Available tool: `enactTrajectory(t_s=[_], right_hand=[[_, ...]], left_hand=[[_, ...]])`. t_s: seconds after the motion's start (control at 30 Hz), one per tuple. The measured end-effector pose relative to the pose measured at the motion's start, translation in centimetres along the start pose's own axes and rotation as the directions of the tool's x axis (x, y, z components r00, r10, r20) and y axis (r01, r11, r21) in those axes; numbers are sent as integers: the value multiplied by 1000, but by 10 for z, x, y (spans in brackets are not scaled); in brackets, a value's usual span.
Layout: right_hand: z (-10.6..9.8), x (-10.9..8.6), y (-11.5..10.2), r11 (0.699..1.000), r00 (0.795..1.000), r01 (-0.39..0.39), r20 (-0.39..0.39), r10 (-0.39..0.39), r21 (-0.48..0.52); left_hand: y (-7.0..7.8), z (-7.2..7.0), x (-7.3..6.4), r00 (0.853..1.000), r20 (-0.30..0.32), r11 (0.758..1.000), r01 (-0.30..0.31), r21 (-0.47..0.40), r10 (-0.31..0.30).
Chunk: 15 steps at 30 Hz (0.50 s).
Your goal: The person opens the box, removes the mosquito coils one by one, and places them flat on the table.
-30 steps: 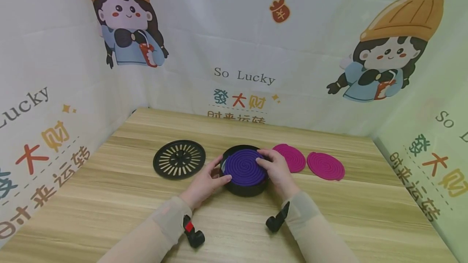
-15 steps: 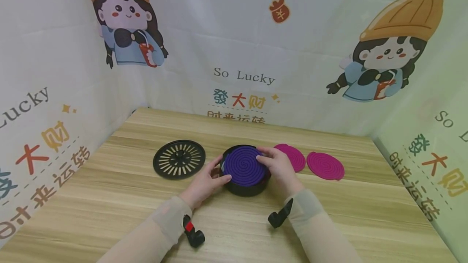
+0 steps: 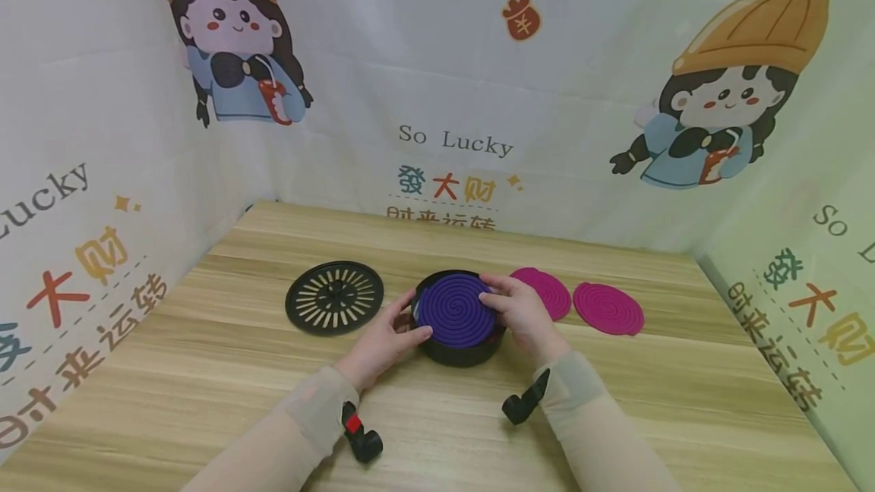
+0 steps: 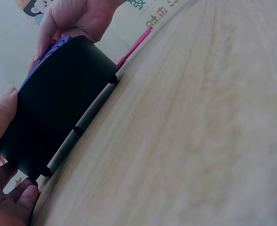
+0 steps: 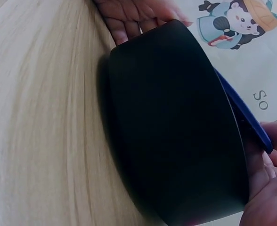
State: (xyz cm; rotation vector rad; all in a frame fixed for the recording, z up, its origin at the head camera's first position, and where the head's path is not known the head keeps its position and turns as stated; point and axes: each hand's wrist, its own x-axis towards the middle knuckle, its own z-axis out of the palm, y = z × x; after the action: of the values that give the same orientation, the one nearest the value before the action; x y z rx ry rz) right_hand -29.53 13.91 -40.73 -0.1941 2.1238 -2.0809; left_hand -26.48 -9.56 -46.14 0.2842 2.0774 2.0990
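A round black mosquito coil holder (image 3: 459, 355) sits on the table on short feet that show in the left wrist view. My left hand (image 3: 381, 344) grips its left side, thumb at the near rim and fingers round the far side. A purple mosquito coil (image 3: 456, 311) lies over the holder's mouth. My right hand (image 3: 525, 317) pinches its right edge between thumb and fingers. From the right wrist view, this edge of the coil (image 5: 244, 110) is tilted up above the rim, while its other end dips to the rim. The holder's inside is mostly hidden.
A black slotted lid (image 3: 335, 298) with a centre knob lies left of the holder. Two magenta coils, a nearer one (image 3: 547, 294) partly behind my right hand and another (image 3: 608, 309), lie to the right. A printed cloth (image 3: 574, 97) hangs round the table.
My right hand has shifted slightly right, and the purple coil has moved a little toward the holder's far rim. The left hand keeps its grip on the holder.
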Motion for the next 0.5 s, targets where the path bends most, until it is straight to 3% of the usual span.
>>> enactTrajectory(t_s=[0.5], right_hand=[[2,-1,-2,1000,1000,-3,-1,3,13]], left_hand=[[1,0,0,1000,6,1000,-5,11,5]])
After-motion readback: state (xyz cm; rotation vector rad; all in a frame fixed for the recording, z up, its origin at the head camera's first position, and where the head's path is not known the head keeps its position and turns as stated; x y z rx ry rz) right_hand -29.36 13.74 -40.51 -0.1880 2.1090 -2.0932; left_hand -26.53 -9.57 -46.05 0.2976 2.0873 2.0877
